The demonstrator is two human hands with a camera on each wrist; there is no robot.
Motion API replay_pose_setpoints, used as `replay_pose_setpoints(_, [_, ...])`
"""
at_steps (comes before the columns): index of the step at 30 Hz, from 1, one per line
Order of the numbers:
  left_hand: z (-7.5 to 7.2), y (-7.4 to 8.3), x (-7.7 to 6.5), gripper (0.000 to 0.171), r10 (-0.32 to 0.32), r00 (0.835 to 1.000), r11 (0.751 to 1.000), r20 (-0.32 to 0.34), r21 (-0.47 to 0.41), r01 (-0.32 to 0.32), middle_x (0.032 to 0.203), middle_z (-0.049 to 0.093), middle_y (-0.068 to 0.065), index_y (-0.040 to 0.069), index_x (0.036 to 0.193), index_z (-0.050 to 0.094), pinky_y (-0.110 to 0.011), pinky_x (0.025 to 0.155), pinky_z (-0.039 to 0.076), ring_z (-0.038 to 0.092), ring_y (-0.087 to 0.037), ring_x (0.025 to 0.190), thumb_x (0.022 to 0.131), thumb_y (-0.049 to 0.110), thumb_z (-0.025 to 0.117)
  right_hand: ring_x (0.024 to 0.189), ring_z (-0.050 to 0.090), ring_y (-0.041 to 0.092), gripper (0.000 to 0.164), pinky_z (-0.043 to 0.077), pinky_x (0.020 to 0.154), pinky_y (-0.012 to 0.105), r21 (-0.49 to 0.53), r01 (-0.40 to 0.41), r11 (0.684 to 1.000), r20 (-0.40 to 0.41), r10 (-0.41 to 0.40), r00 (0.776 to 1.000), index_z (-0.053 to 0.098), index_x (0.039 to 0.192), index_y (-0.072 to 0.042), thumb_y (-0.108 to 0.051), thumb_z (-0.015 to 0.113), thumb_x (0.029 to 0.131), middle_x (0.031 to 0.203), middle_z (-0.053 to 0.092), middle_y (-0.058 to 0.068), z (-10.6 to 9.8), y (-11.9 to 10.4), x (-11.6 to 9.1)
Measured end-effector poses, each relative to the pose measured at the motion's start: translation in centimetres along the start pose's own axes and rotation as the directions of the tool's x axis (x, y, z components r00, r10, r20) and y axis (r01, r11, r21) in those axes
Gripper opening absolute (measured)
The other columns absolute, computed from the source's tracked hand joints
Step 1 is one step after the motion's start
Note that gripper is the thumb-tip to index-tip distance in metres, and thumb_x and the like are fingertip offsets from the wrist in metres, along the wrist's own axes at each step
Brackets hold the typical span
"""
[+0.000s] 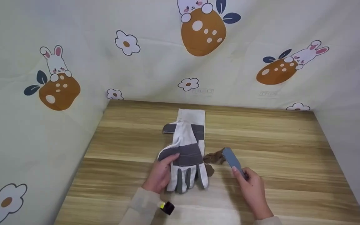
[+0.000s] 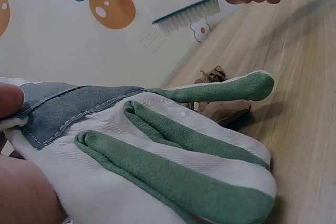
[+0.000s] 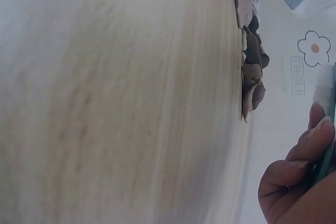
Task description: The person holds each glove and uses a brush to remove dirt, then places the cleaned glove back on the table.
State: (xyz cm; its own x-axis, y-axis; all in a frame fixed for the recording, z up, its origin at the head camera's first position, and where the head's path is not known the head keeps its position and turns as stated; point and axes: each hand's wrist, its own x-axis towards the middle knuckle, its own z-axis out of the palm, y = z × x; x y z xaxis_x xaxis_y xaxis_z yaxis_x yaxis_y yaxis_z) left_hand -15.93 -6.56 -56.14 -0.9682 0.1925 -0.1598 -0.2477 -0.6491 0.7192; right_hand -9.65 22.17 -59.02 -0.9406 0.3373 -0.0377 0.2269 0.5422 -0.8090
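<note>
My left hand (image 1: 161, 175) grips a white work glove (image 1: 190, 155) with grey patches by its thumb side, with my thumb on top. In the left wrist view the glove's fingers (image 2: 210, 166) show greenish-grey strips. Under it lies a second, matching glove (image 1: 192, 115), its cuff toward the back. To the right, my right hand (image 1: 253, 187) holds a brush (image 1: 232, 159) by its handle. White bristles (image 2: 189, 18) point downward from the brush's blue-grey back. Brown, crumpled, leaf-like pieces (image 1: 213, 157) lie on the table beside the gloves, below the brush head.
The wood-grain table (image 1: 280, 140) meets a pale cloth wall (image 1: 155, 68) printed with rabbits and flowers at the back; similar cloth stands at both sides. Beside my left sleeve is a small black item (image 1: 168, 208) with a yellow mark.
</note>
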Motion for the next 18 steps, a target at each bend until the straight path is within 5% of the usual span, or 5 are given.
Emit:
replay_pose_setpoints(11, [0.7, 1.0, -0.2, 0.035, 0.167, 0.986, 0.955, 0.029, 0.245, -0.169, 0.11, 0.06, -0.01, -0.002, 0.112, 0.059, -0.031, 0.095, 0.04, 0.052, -0.021, 0.106, 0.077, -0.003, 0.066, 0.052, 0.047, 0.017, 0.052, 0.039, 0.042, 0.025, 0.034, -0.029, 0.999, 0.023, 0.028, 0.999, 0.059, 0.075, -0.011, -0.063, 0.054, 0.077, 0.061, 0.052, 0.004, 0.1, 0.3, -0.1])
replay_pose_setpoints(15, [0.9, 1.2, -0.2, 0.032, 0.184, 0.981, 0.941, 0.061, 0.277, -0.193, 0.108, 0.061, -0.01, -0.002, 0.108, 0.061, -0.031, 0.094, 0.042, 0.053, -0.021, 0.104, 0.077, -0.003, 0.066, 0.053, 0.046, 0.017, 0.053, 0.038, 0.042, 0.025, 0.037, -0.035, 0.999, 0.027, 0.034, 0.999, 0.059, 0.076, -0.011, -0.063, 0.054, 0.077, 0.062, 0.051, 0.004, 0.1, 0.2, -0.1])
replay_pose_setpoints(18, [1.1, 1.3, -0.3, 0.032, 0.168, 0.985, 0.954, 0.047, 0.244, -0.174, 0.109, 0.06, -0.01, -0.002, 0.109, 0.061, -0.031, 0.095, 0.041, 0.053, -0.022, 0.106, 0.077, -0.004, 0.066, 0.053, 0.046, 0.018, 0.052, 0.038, 0.042, 0.025, 0.047, -0.035, 0.998, 0.024, 0.034, 0.999, 0.059, 0.077, -0.011, -0.063, 0.054, 0.077, 0.062, 0.051, 0.004, 0.1, 0.1, -0.1])
